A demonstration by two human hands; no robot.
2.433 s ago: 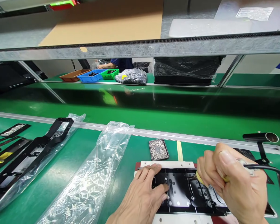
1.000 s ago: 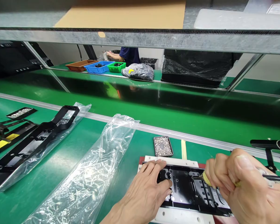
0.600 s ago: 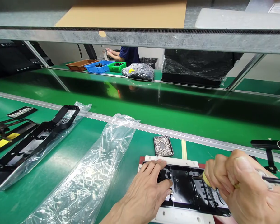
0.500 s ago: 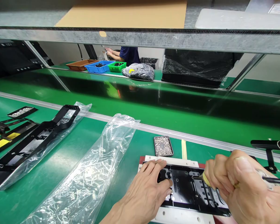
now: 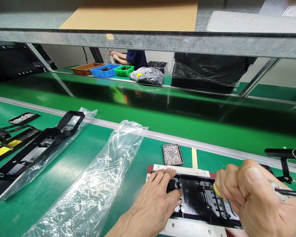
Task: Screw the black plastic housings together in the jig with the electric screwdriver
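Note:
A black plastic frame part [image 5: 199, 204] lies on a white fixture plate [image 5: 185, 227] at the bottom of the view. My left hand [image 5: 153, 205] rests flat on the part's left end, fingers stretched out and pressing down. My right hand [image 5: 256, 197] is closed around a powered screwdriver [image 5: 218, 191] with a yellowish collar; its tip touches the part near the middle. A black cable [image 5: 289, 193] runs off to the right from the tool. Just behind the fixture sits a small black tray of screws [image 5: 172, 154].
Two clear plastic bags lie left of the fixture: an empty one [image 5: 96, 184] and one holding a long black frame [image 5: 37, 148]. A black tool stand [image 5: 284, 158] is at right. Beyond the conveyor belt [image 5: 162, 112], another person's arms [image 5: 118, 57] work near coloured bins [image 5: 105, 70].
Almost nothing has moved in the last second; my right hand with the screwdriver has sunk slightly. Since 2.4 s ago the camera view shifted a little to the left.

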